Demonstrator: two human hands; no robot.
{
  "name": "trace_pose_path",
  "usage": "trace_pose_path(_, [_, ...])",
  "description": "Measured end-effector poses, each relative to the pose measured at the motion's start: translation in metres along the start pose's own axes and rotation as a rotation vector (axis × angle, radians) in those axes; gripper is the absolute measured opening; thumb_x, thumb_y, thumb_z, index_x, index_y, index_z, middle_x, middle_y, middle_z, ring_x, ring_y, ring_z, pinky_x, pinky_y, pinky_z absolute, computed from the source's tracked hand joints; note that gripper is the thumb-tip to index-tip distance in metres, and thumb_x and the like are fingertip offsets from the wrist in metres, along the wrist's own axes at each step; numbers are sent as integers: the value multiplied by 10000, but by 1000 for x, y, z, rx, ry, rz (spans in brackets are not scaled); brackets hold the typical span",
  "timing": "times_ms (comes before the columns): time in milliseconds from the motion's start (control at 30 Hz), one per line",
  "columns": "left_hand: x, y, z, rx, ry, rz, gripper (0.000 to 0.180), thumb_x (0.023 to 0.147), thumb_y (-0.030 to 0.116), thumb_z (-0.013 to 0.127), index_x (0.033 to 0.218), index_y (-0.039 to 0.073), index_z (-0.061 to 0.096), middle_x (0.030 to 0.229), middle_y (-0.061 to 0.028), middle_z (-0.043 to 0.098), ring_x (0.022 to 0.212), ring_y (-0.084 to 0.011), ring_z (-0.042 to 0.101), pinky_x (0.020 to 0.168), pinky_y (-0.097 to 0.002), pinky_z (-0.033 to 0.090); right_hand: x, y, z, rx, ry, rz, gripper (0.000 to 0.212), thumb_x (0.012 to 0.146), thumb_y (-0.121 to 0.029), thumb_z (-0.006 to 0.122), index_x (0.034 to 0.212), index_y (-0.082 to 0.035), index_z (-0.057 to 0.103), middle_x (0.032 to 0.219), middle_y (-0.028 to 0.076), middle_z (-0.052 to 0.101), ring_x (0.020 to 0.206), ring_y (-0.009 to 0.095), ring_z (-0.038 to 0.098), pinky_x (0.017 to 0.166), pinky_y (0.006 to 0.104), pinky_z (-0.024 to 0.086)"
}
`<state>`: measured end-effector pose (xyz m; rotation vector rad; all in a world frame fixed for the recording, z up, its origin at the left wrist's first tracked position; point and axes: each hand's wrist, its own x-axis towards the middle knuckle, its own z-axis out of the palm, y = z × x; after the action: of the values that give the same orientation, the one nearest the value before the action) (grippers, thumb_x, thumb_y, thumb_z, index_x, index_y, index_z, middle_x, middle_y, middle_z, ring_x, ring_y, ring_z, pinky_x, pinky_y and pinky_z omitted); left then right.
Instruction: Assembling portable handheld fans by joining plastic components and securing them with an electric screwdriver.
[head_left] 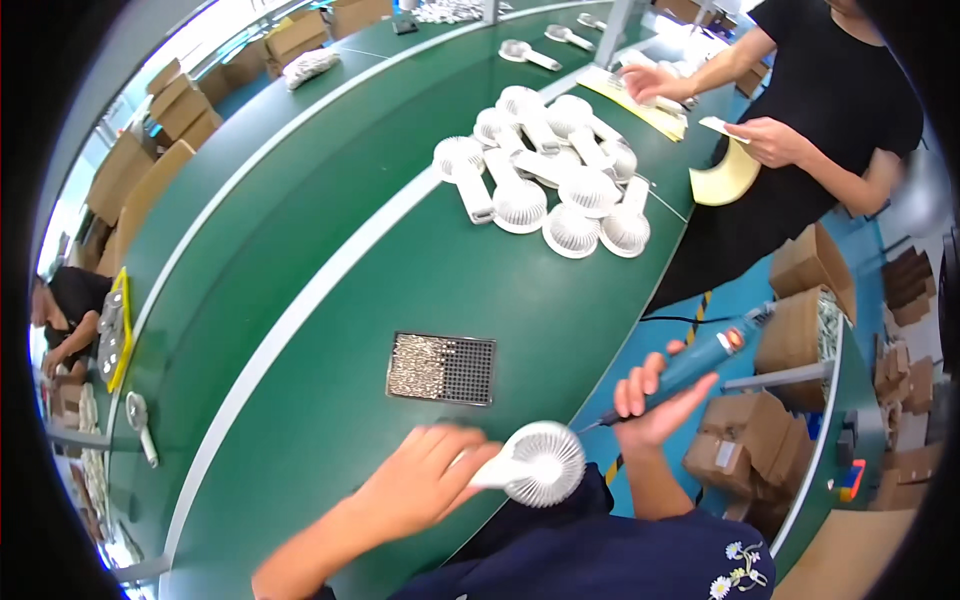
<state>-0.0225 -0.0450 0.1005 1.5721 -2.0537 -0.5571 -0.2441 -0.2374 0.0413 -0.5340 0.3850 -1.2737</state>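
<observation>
My left hand point(425, 475) is closed around the handle of a white handheld fan point(545, 465), whose round ribbed head points right. In my right hand point(655, 405) lies a teal electric screwdriver point(690, 372), its body slanting up and right. The thin bit ends just right of the fan head; I cannot tell whether they touch. Beyond my left hand a black screw tray point(468, 372) sits on the green bench point(330, 400). Small screws cover its left part, while the holes on the right show bare. Further off lies a heap of white handheld fans point(575, 190).
A co-worker point(830, 110) stands at the far right with yellow sheets point(725, 180) and a small white piece. Another person point(75, 320) works at the far left. Single fans point(142, 425) lie on the belt. Cardboard boxes point(745, 440) stand right of the bench.
</observation>
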Motion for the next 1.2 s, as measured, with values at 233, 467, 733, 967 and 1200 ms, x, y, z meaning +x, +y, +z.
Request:
trace_pose_path(233, [145,-157,-6,163,231,241,329,818,179,672,1124,78,610,1051,-104,604,1029,-304,565,876,-434,440,-12,-14,-1,10,-129,-85,658,932,-701,378,1198,-100,415,651,34,450,366,125,384,310,279,351])
trace_pose_path(467, [193,-188,44,463,564,-30,343,765,277,697,1054,111,615,1045,-97,590,1074,-288,543,903,-458,424,-38,2,-43,98,-351,126,782,874,-767,392,1292,-111,476,811,140,579,483,260,510,427,354,419])
trace_pose_path(733, [-108,-216,-64,573,965,-693,499,770,223,709,1226,77,568,1196,-119,566,1181,-333,485,987,-485,374,-35,66,-6,169,-425,565,720,884,-707,470,1239,-82,499,762,115,537,479,199,463,417,335,381])
trace_pose_path(967, [-374,-250,-90,700,1291,-1925,803,874,441,638,1478,19,321,1533,-262,268,1437,-408,229,1147,-537,229,-3,61,-29,119,-354,696,667,908,-629,397,1191,-37,517,744,109,505,521,203,444,453,324,375])
trace_pose_path(1200, [-440,-223,-99,1051,1275,-1837,208,927,307,551,947,131,659,963,-59,639,892,-300,629,762,-511,484,-5,74,-7,-73,-165,756,837,848,-841,222,1010,-93,560,580,38,410,390,145,320,341,262,268])
